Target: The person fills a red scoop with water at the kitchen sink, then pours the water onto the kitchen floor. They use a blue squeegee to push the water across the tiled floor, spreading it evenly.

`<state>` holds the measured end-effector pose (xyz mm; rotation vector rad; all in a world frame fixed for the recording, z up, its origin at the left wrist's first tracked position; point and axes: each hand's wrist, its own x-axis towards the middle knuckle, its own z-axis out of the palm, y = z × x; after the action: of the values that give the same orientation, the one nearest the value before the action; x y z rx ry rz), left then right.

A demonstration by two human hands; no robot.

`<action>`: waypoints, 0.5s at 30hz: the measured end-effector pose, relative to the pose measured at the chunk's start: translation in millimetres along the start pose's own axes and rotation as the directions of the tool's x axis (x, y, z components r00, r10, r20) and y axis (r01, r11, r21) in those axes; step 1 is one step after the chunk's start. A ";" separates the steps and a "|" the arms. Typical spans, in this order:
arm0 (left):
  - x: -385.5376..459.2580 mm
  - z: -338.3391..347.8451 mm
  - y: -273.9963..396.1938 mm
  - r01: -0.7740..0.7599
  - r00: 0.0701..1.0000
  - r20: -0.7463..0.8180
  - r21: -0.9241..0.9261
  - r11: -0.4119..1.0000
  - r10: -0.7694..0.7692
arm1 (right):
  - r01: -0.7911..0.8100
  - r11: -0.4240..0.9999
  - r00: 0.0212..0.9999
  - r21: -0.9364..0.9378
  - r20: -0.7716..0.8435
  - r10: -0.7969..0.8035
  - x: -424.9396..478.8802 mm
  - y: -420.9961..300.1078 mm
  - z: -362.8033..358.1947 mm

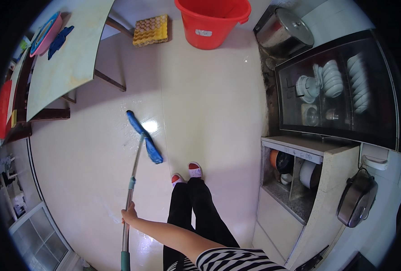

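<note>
My right hand (129,214) grips the metal pole (128,200) of a flat mop, with my arm reaching across my body to the left. A green sleeve (132,183) joins the pole sections, and a green grip (125,260) runs off the bottom edge. The blue mop head (144,136) lies flat on the glossy tiled floor (214,111), slanted, ahead and to the left of my feet. Wet streaks shine around it. My left hand is out of view.
A table (75,50) with a blue cloth and basins stands at left. Egg trays (151,29) and a red bucket (214,25) sit ahead. Along the right are a steel pot (285,32), a glass-fronted dish cabinet (339,89) and a shelf unit (288,189) with pans.
</note>
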<state>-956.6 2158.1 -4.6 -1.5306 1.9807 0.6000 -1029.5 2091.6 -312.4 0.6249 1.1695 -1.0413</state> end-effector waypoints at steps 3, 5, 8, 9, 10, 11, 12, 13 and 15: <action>22.0 5.3 -22.2 -0.167 0.984 0.061 0.003 0.986 0.167 | 0.118 0.985 0.986 0.126 -0.131 -0.102 18.2 -8.7 -34.5; 57.6 23.3 -29.9 -0.397 0.915 0.106 0.072 0.915 0.389 | 0.214 0.941 0.959 0.261 -0.239 -0.151 43.6 -23.1 -79.8; 113.0 34.4 24.7 -0.607 0.795 0.117 0.162 0.778 0.595 | 0.340 0.863 0.906 0.373 -0.377 -0.194 46.1 -73.3 -146.6; 130.0 36.2 43.3 -0.664 0.747 0.149 0.186 0.724 0.648 | 0.390 0.859 0.881 0.331 -0.406 -0.244 58.8 -87.9 -175.6; 146.2 40.5 62.1 -0.701 0.713 0.141 0.165 0.694 0.686 | 0.403 0.812 0.868 0.422 -0.457 -0.193 49.6 -111.2 -191.4; 158.3 44.0 86.1 -0.741 0.671 0.129 0.148 0.655 0.730 | 0.439 0.783 0.840 0.440 -0.510 -0.184 55.7 -127.7 -212.4; 167.8 48.3 107.0 -0.759 0.650 0.110 0.140 0.635 0.752 | 0.408 0.787 0.853 0.462 -0.501 -0.148 58.5 -146.3 -231.9; 174.3 48.5 130.1 -0.781 0.623 0.094 0.136 0.610 0.777 | 0.403 0.752 0.874 0.522 -0.463 -0.147 66.9 -161.8 -254.6; 181.7 42.1 179.7 -0.765 0.638 0.099 0.193 0.614 0.763 | 0.388 0.766 0.873 0.512 -0.470 -0.129 67.4 -204.4 -283.2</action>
<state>-1158.8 2099.6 -155.5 -0.4628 2.5702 0.6680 -1333.8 2222.9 -441.6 1.2530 1.3176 -1.6055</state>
